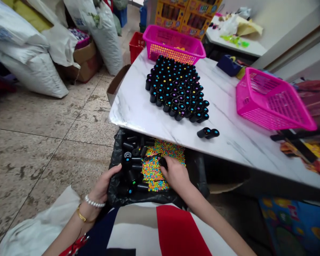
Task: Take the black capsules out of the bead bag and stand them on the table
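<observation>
On my lap sits a box lined with black plastic (112, 183). Small colourful beads (152, 169) fill its right part, and loose black tubes (128, 145) lie jumbled on the left. My left hand (106, 179) grips the box's left rim, thumb over the edge, its other fingers mostly hidden. Down among the beads, my right hand (176, 174) is closed around a black tube (163, 163); part of it is covered by the fingers. On the table above, many black tubes (173, 85) stand packed together, coloured beads showing in their tops. Two more tubes (208, 133) are apart, near the table's front edge.
The white marbled table (141, 110) overhangs the box's far side. A pink basket (173, 41) stands at its back, another pink basket (274, 101) at the right. White sacks (29, 53) and a cardboard carton (86, 62) stand on the floor to the left.
</observation>
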### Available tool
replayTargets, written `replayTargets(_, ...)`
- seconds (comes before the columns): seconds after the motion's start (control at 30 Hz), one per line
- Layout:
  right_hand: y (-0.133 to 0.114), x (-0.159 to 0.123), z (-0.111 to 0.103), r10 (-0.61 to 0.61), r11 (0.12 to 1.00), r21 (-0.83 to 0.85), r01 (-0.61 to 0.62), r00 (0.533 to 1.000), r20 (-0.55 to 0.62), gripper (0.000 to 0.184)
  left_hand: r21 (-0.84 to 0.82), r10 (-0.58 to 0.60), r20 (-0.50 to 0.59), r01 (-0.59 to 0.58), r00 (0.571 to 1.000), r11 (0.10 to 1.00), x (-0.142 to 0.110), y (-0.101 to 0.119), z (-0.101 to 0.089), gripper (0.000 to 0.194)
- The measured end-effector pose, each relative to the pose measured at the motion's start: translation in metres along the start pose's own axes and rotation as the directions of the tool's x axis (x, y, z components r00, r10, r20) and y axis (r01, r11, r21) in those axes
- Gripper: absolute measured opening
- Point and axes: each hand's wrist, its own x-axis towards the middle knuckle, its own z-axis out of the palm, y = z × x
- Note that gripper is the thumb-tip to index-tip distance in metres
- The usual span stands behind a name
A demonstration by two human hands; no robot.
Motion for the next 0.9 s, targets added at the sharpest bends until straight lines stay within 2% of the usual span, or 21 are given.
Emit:
replayTargets(0.07,0.004,0.0,0.003,0.036,0.994,0.1,-0.047,0.994,0.102,0.029,-0.015,-0.007,0.01,0.008,1.0,1.0,0.0,-0.001,-0.002,0.027)
replayTargets(0.13,0.011,-0.005,-0.004,0.073,0.973,0.203,-0.113,0.978,0.193,0.042,-0.041,-0.008,0.011,0.009,1.0,0.999,0.0,-0.003,-0.005,0.026)
replayTargets(0.2,0.019,-0.01,-0.014,0.023,0.958,0.27,-0.101,0.961,0.277,0.048,-0.066,-0.002,0.011,0.003,1.0,0.998,0.0,-0.005,-0.009,0.026)
replayTargets(0.27,0.028,-0.013,-0.023,-0.117,0.955,0.297,0.025,0.948,0.296,0.038,-0.076,-0.001,0.008,0.002,1.0,0.997,0.001,-0.006,-0.011,0.025)
replayTargets(0.33,0.037,-0.012,-0.029,-0.276,0.949,0.226,0.221,0.926,0.258,0.035,-0.071,-0.01,0.003,0.011,1.0,0.997,0.001,-0.006,-0.012,0.024)
replayTargets(0.37,0.042,-0.01,-0.031,-0.354,0.934,0.149,0.326,0.904,0.24,0.041,-0.065,-0.016,0.0,0.016,1.0,0.998,0.001,-0.006,-0.011,0.025)
replayTargets(0.43,0.048,-0.005,-0.03,-0.491,0.86,-0.005,0.51,0.832,0.257,0.051,-0.055,-0.023,-0.004,0.023,1.0,0.998,0.001,-0.004,-0.01,0.025)
replayTargets(0.5,0.049,0.0,-0.025,-0.571,0.784,-0.083,0.616,0.766,0.296,0.048,-0.052,-0.016,-0.003,0.016,1.0,0.999,0.001,-0.003,-0.008,0.026)
replayTargets(0.53,0.047,0.002,-0.021,-0.587,0.763,-0.102,0.639,0.75,0.305,0.044,-0.053,-0.009,0.001,0.009,1.0,0.999,0.001,-0.003,-0.007,0.026)
replayTargets(0.63,0.031,0.006,-0.009,-0.597,0.745,-0.134,0.654,0.742,0.305,0.035,-0.062,0.006,0.011,-0.006,1.0,0.998,0.002,-0.003,-0.006,0.025)
replayTargets(0.73,0.013,0.009,0.0,-0.6,0.756,-0.079,0.65,0.736,0.315,0.032,-0.063,0.005,0.017,-0.004,1.0,0.998,0.002,-0.004,-0.005,0.024)
replayTargets(0.8,0.008,0.01,0.0,-0.572,0.807,0.04,0.589,0.763,0.303,0.029,-0.066,0.012,0.015,-0.011,1.0,0.998,0.001,-0.005,-0.005,0.024)
replayTargets(0.9,0.013,0.011,-0.009,-0.463,0.869,0.324,0.373,0.844,0.269,0.028,-0.078,0.026,0.003,-0.026,1.0,0.997,0.001,-0.005,-0.008,0.024)
